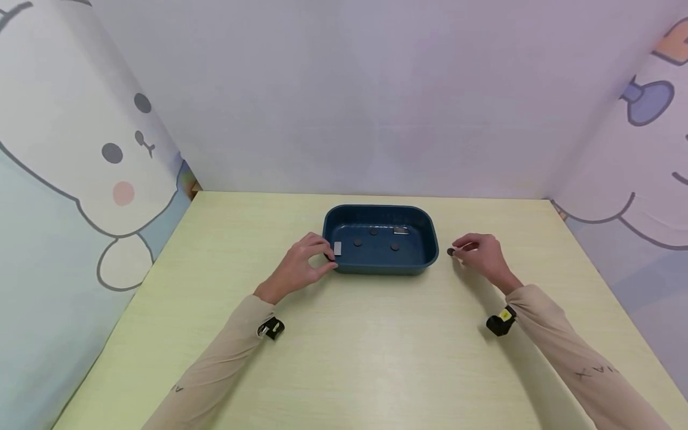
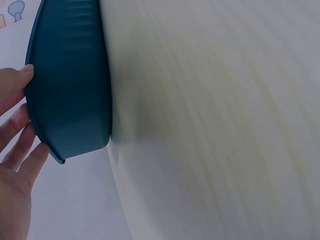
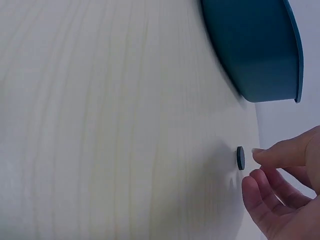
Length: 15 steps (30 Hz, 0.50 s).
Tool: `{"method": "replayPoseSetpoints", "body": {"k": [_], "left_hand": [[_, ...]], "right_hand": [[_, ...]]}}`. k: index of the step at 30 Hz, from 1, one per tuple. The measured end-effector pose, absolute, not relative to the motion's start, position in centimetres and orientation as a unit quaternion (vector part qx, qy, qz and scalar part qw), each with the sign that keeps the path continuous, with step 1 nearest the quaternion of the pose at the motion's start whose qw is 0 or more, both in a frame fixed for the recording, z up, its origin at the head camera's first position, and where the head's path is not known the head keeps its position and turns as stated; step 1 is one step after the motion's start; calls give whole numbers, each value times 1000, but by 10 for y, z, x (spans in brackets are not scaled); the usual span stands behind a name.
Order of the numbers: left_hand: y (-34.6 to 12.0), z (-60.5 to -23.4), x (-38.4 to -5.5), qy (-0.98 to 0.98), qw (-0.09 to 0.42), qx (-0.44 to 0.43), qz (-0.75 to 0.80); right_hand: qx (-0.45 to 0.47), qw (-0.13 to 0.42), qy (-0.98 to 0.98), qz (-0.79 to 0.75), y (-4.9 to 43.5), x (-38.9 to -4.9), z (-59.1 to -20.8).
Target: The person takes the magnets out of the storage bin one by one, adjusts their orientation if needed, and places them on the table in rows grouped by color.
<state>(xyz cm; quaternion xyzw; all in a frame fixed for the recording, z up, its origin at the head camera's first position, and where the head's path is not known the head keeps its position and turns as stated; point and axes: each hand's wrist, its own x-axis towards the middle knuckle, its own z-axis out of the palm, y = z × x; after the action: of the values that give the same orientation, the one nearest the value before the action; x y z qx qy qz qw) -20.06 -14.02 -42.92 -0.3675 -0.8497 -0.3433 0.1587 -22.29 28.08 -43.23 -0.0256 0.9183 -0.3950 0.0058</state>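
Note:
A dark blue rectangular basin [image 1: 381, 270] stands on the table. My left hand [image 1: 302, 263] holds its rim at the left front corner; in the left wrist view, thumb and fingers sit along the basin's edge. Inside the basin lie three small dark discs, one of them a disc [image 1: 395, 246] near the front. A pale rectangular piece [image 1: 337, 248] and a silvery rectangular piece [image 1: 401, 230] are in there too. To the basin's right, a small black disc [image 3: 241, 158] lies flat on the table. My right hand [image 1: 482, 255] hovers beside it, thumb and fingertips just short of the disc.
The pale wood-grain table [image 1: 376, 358] reaches back to a plain white wall [image 1: 365, 101]. Cartoon-printed panels flank it on both sides. Black wrist cameras hang under both sleeves, one camera [image 1: 501, 322] low over the table on the right.

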Motion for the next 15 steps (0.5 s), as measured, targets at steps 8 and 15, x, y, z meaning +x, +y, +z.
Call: {"method": "replayPoseSetpoints", "body": {"k": [8,15], "left_hand": [[-140,-430,-202,-848,162,-371,-341],[-139,-430,-204,-846,162,-372,-347]], "right_hand": [[-39,-41,914,-401,289,-220,-432],[-43,-44,889,-454,289,-220,-430]]}}
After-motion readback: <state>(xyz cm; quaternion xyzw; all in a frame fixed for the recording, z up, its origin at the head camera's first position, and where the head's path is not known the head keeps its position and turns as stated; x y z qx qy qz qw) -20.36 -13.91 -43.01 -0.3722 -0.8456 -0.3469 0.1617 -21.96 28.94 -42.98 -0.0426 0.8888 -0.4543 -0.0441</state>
